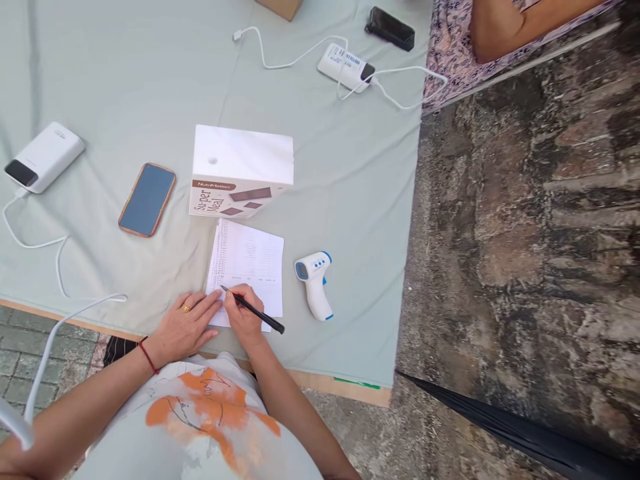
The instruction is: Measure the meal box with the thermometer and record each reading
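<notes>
My right hand is closed around a black pen, its tip near the left part of a white notepad with printed lines. My left hand lies flat with fingers extended, the fingertips resting on the pad's lower left edge. A ring and a red cord bracelet are on that hand and wrist. Just beyond the pad stands a white and brown box marked "Super Meal". To the right of the pad lies a white and blue infrared thermometer.
A smartphone and a white power bank with a cable lie on the left. Farther off are another power bank, a black phone and a cardboard box corner. Another person's arm shows at top right.
</notes>
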The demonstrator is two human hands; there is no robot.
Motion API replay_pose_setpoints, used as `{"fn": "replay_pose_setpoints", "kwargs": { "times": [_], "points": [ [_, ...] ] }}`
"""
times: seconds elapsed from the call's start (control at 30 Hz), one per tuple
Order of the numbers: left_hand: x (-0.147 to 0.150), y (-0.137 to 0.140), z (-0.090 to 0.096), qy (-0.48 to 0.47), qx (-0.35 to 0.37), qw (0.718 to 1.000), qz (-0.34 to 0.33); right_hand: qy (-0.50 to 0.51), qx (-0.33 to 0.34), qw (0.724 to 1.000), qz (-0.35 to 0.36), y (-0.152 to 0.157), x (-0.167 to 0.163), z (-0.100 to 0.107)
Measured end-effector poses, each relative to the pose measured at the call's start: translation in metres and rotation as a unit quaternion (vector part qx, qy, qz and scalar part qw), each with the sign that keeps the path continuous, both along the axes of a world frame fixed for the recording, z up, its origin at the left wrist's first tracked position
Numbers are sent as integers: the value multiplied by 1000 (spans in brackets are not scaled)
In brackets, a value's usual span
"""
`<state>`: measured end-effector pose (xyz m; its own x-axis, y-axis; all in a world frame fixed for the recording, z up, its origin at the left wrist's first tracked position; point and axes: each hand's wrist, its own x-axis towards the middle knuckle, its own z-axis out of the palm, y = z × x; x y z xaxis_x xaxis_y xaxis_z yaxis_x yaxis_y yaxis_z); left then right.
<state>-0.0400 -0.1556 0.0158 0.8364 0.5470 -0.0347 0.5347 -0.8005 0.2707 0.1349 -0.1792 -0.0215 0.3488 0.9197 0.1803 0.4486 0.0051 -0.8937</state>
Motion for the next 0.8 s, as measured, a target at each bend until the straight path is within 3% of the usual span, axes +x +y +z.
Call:
{"fn": "replay_pose_setpoints", "kwargs": {
  "times": [0.4,0.8],
  "points": [
    [0,-1,0,-2,8,1000,1,-19,32,999,-4,1,-2,2],
    [1,1,2,-1,-13,1000,2,4,9,999,-39,-3,-2,-2]
  ]
}}
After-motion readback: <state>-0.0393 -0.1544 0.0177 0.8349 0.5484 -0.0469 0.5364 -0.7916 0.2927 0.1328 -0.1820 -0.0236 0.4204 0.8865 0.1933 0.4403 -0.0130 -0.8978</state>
